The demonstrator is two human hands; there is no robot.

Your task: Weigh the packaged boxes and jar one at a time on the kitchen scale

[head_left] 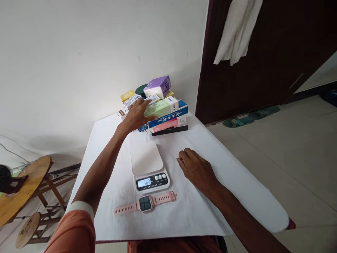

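Head view: left hand [137,113] at the left end of a light-green carton [167,106], with thumb and fingers set apart across it; cannot tell whether clamped on it or only resting there. Right hand [196,167] well apart from the left, over the white tablecloth [250,203], with fingers loosely curled and back upward; palm hidden, so cannot tell how far closed or if holding anything.

Light-green carton: long, slim, slightly slanted, pale green along the side, with a white right end and blue lettering. Placed just right of the left hand, beyond the right hand, atop a blue Yunnan Baiyao toothpaste carton [168,118]. Beneath that, a pink-and-white carton [168,125], then a black box [175,129] at the bottom. Contents of all four hidden.

Behind the left hand: white printed carton [132,100], yellow box [127,95], dark-green round object [140,90]. Farther back and to its right, a purple-and-white tissue pack [158,86], seemingly in plastic wrap.

Between the hands, nearer the wearer: white kitchen scale [147,160], display lit, apparently reading 363. Just below it, a pink-strapped smartwatch [145,203], strap laid open.
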